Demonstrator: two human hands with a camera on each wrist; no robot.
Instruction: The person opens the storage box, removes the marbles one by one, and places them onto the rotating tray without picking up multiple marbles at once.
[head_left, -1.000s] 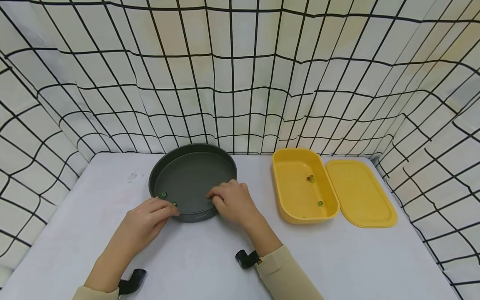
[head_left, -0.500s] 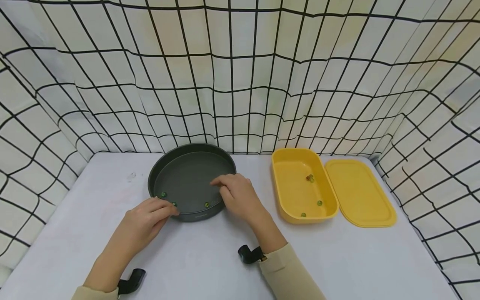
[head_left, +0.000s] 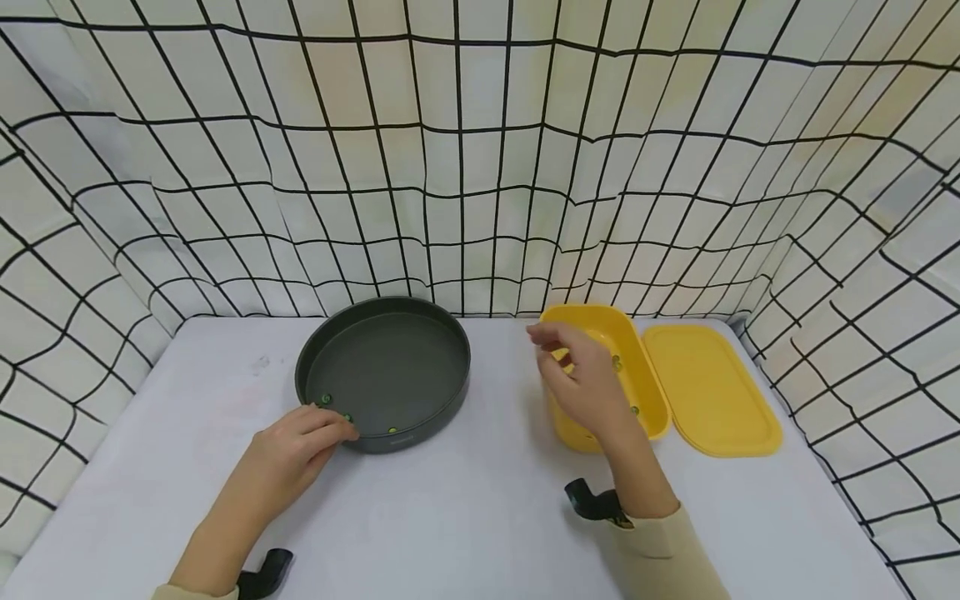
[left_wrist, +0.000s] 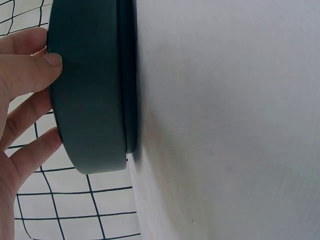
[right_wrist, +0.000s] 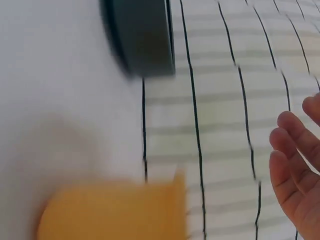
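Pinching the dark, smooth-walled round pan (head_left: 384,362) at its near rim, the left hand (head_left: 296,446) sets its thumb outside; the right hand (head_left: 583,379), fingers loosely bent and spread, hangs over the yellow rounded-rectangular tub (head_left: 645,383). Small green beads (head_left: 326,399) lie in both.

Left grip (head_left: 296,446) pinches; right grip (head_left: 587,382) hovers, relaxed.

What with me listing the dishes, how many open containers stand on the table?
2: the dark round pan, its rim gripped by the left hand, and the yellow container to its right, partly covered by the right hand. No further container shows.
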